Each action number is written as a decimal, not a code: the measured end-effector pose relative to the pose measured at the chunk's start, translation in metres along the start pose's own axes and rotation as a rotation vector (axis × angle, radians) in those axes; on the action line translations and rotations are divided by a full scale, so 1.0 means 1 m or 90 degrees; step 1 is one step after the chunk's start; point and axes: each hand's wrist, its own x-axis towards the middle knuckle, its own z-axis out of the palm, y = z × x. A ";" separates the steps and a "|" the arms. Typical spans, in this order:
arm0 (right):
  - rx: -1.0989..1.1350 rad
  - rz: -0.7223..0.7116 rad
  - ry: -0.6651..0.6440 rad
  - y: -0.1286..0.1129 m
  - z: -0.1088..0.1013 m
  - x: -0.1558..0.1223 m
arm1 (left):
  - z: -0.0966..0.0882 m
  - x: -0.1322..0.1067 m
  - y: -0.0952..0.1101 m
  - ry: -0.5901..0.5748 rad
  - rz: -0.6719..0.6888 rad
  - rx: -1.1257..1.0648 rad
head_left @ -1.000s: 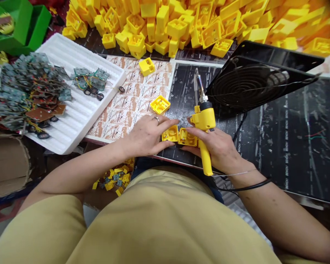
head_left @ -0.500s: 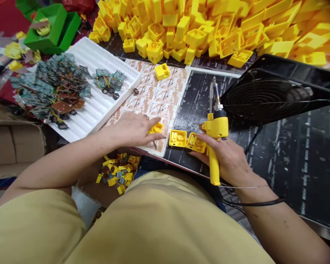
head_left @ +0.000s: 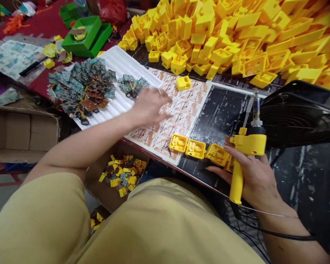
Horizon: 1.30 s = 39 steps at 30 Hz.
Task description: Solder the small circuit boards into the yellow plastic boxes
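My right hand [head_left: 260,176] holds a yellow soldering gun [head_left: 250,145], its metal tip pointing away from me. The thumb and a finger of that hand also reach round the right end of a row of several open yellow plastic cases [head_left: 195,149] near the table's front edge. My left hand [head_left: 151,106], a little blurred, is over the patterned sheet beside the white foam tray [head_left: 118,60]. Its fingers are apart with nothing visible in them. Just beyond its fingers sits a single yellow case [head_left: 183,83]. Close by on the tray is a small group of wired circuit boards [head_left: 133,83].
A large heap of yellow cases [head_left: 198,38] fills the back. A black fan [head_left: 299,113] stands at the right. Piled circuit boards [head_left: 82,82] cover the tray's left part, near green boxes [head_left: 82,36]. Below the table, a carton holds yellow and grey pieces [head_left: 123,172].
My left hand has let go of a yellow case, now at the row's left end, and moved away toward the foam tray. My right hand stays at the row with the soldering gun. The view has shifted.
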 end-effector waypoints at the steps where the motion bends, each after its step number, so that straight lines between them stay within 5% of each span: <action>1: 0.003 0.005 0.004 -0.001 0.000 0.000 | -0.002 0.011 -0.021 0.050 -0.064 0.028; 5: 0.013 0.010 0.034 -0.003 0.001 0.003 | 0.000 0.038 -0.090 0.040 -0.153 0.035; 8: 0.014 0.005 0.052 -0.001 0.000 0.005 | -0.006 0.037 -0.099 0.041 -0.179 -0.147; 12: 0.019 0.007 0.077 0.002 -0.002 0.005 | -0.026 0.023 -0.077 0.067 -0.157 -0.460; 15: 0.037 0.035 0.078 -0.003 -0.006 0.007 | -0.030 0.017 -0.055 0.041 -0.138 -0.571; 20: 0.111 0.095 0.018 -0.034 -0.014 0.024 | -0.010 0.004 -0.012 -0.099 -0.097 -0.587; 24: 0.147 0.062 -0.017 -0.055 0.004 0.051 | 0.005 -0.013 0.015 -0.215 -0.011 -0.606; 30: 0.154 0.001 -0.055 -0.059 0.032 0.066 | 0.009 -0.027 0.026 -0.211 0.010 -0.538; 34: 0.107 0.007 -0.047 -0.053 0.019 0.056 | 0.013 -0.030 0.034 -0.187 -0.004 -0.544; 39: 0.078 0.059 0.051 -0.053 -0.025 0.043 | 0.016 -0.027 0.049 -0.183 0.001 -0.520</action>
